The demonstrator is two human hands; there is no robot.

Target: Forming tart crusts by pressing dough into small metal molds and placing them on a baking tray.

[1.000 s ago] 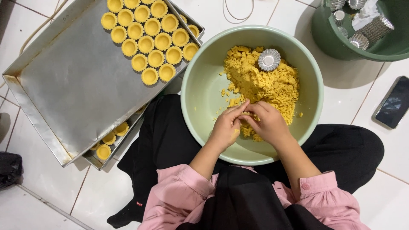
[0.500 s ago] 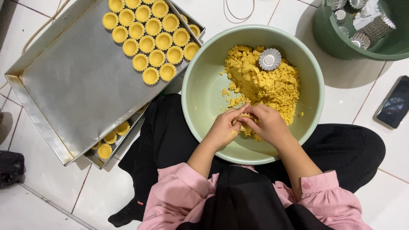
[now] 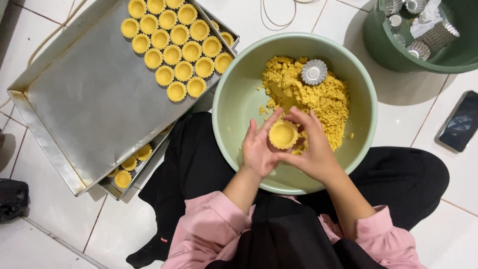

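Above the pale green bowl (image 3: 234, 107) of crumbly yellow dough (image 3: 303, 94), a dough-lined tart mould (image 3: 283, 134) is held in the grip of left hand (image 3: 259, 149) and right hand (image 3: 311, 149). Shaped shells (image 3: 172, 42) fill the metal tray (image 3: 89, 109).

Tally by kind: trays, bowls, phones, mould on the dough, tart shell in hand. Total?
Trays: 2
Bowls: 2
Phone: 1
Mould on the dough: 1
Tart shell in left hand and right hand: 1
Total: 7

Single head view, straight down, close overhead
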